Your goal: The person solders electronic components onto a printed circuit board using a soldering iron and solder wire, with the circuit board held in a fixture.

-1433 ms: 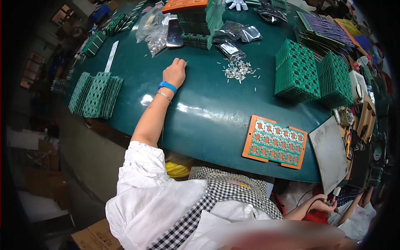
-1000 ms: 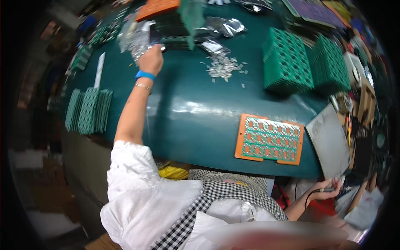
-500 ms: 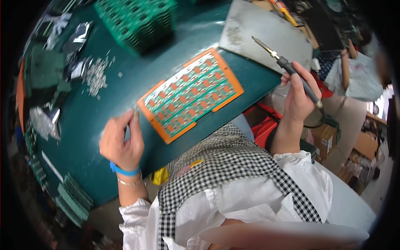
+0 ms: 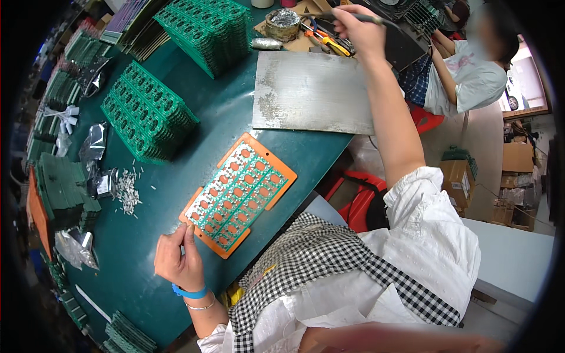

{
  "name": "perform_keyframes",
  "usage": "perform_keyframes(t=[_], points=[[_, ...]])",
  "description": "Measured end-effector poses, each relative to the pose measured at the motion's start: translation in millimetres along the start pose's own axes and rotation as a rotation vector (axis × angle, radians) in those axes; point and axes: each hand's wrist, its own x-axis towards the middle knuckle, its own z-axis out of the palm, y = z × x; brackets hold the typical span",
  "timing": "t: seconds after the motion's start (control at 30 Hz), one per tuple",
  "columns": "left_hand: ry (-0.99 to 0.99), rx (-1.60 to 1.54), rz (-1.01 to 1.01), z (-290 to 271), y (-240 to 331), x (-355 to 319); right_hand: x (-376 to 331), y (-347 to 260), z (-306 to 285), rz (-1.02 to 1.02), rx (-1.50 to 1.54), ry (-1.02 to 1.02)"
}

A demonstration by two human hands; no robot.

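Note:
A panel of small circuit boards lies in an orange carrier frame on the green table. My left hand, with a blue band at the wrist, is at the frame's near-left corner. Its thumb and forefinger are pinched; what they hold, if anything, is too small to make out. My right arm reaches far forward over a grey metal plate. The right hand grips a soldering iron, close to a round tin with crumpled silvery stuff inside. The iron's tip is hard to make out.
Tall stacks of green circuit boards stand at the far left. A heap of small pale parts and plastic bags lie left. Yellow-orange-handled hand tools are beyond the plate. Another person sits at the far right.
My right hand has carried the soldering iron forward and left, from beside the table to the tin. The view has shifted. My left hand stays pinched near the frame's corner.

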Motion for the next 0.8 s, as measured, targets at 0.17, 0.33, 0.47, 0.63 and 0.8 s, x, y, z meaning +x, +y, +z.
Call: perform_keyframes(t=[0.17, 0.33, 0.47, 0.63, 0.8], points=[[0.019, 0.012, -0.092, -4, 8, -4, 7, -8, 59, 0.069, -0.226, -0.079], [0.009, 0.061, -0.166, -10, 8, -6, 17, 34, 95, -0.168, -0.568, -0.258], [0.001, 0.009, -0.091, -1, 2, -3, 24, 39, 84, -0.23, -0.299, -0.228], [-0.043, 0.013, -0.124, 4, 3, -11, -14, -34, 67, -0.26, -0.347, -0.133], [-0.065, -0.016, -0.134, 18, -3, -18, -140, -80, 46, -0.183, 0.049, -0.352]])
